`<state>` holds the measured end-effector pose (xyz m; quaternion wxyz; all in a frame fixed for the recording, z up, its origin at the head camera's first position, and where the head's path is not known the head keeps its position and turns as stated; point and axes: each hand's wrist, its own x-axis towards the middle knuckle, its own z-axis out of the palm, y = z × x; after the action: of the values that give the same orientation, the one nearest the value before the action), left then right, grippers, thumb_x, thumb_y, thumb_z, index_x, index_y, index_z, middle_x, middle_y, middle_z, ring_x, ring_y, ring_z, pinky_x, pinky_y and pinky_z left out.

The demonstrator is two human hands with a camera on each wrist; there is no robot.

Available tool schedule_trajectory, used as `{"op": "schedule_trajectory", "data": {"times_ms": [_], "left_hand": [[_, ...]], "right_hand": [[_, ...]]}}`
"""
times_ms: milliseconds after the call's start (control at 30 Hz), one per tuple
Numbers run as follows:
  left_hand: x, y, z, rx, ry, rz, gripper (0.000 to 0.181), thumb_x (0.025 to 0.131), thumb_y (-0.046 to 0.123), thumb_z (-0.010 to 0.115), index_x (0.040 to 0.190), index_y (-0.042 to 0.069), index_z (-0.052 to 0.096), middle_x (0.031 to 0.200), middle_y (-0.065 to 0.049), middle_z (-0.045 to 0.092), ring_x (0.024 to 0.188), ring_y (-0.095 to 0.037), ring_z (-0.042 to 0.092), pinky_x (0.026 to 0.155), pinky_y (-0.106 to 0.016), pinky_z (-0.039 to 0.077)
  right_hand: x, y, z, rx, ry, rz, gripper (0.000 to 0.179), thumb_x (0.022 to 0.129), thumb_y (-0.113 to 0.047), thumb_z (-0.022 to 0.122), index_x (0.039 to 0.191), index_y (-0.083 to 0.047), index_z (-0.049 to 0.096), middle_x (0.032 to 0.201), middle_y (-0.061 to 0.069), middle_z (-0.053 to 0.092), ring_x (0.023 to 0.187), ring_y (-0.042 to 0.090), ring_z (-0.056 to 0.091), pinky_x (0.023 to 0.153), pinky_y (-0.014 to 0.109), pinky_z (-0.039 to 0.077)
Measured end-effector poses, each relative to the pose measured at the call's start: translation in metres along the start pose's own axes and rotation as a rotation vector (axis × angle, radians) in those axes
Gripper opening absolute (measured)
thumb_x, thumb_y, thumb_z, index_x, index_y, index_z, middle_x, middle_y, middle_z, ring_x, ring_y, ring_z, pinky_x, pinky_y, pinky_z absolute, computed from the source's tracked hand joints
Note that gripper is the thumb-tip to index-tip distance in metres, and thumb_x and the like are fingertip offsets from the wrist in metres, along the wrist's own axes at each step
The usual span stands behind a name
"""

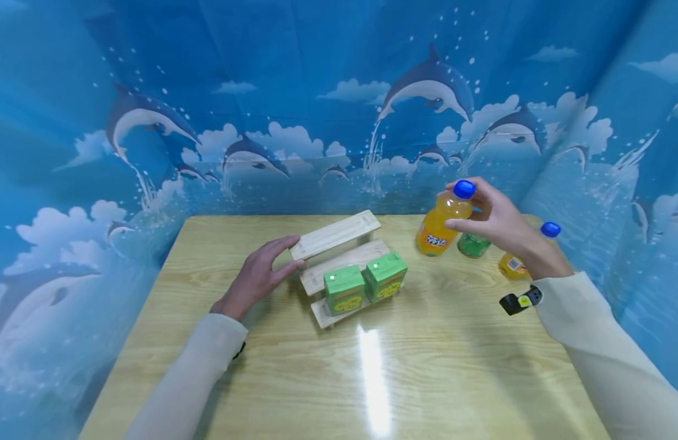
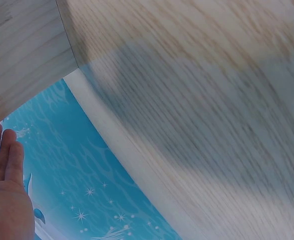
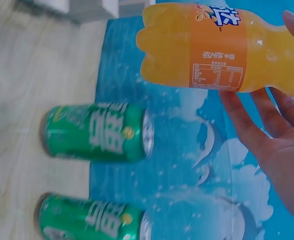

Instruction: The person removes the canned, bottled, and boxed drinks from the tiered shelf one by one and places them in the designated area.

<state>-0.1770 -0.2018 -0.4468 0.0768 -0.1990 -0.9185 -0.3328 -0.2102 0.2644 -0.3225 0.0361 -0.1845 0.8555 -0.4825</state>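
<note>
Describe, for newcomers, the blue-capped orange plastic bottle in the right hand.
On the pale wooden table stands a stepped wooden rack. Right of it, the right hand holds the bottle lifted, while another blue-capped orange bottle stands on the table.

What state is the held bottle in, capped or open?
Capped: in the head view, a blue cap sits on the bottle.
</note>
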Motion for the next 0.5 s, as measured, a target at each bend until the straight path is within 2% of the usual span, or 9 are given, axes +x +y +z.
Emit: {"op": "schedule_trajectory", "data": {"times_ms": [300, 500], "left_hand": [[0.0, 0.0, 0.0, -0.008, -0.004, -0.01, 0.064, 0.103, 0.027, 0.079, 0.16, 0.012, 0.055, 0.161, -0.015, 0.058, 0.15, -0.038, 0.055, 0.123, -0.06, 0.048], [0.0, 0.0, 0.0, -0.009, -0.008, -0.016, 0.064, 0.103, 0.028, 0.079, 0.16, 0.012, 0.055, 0.162, -0.014, 0.058, 0.15, -0.038, 0.055, 0.123, -0.06, 0.048]], "right_hand": [[-0.019, 0.027, -0.011, 0.011, 0.032, 0.001, 0.052, 0.105, -0.008, 0.074, 0.152, -0.015, 0.052, 0.144, -0.015, 0.064, 0.126, 0.005, 0.062, 0.096, 0.013, 0.058], [-0.03, 0.042, -0.017, -0.048, 0.042, 0.078, 0.057, 0.106, -0.017, 0.074, 0.157, -0.018, 0.048, 0.152, -0.007, 0.06, 0.127, -0.001, 0.058, 0.095, 0.009, 0.055]]}}
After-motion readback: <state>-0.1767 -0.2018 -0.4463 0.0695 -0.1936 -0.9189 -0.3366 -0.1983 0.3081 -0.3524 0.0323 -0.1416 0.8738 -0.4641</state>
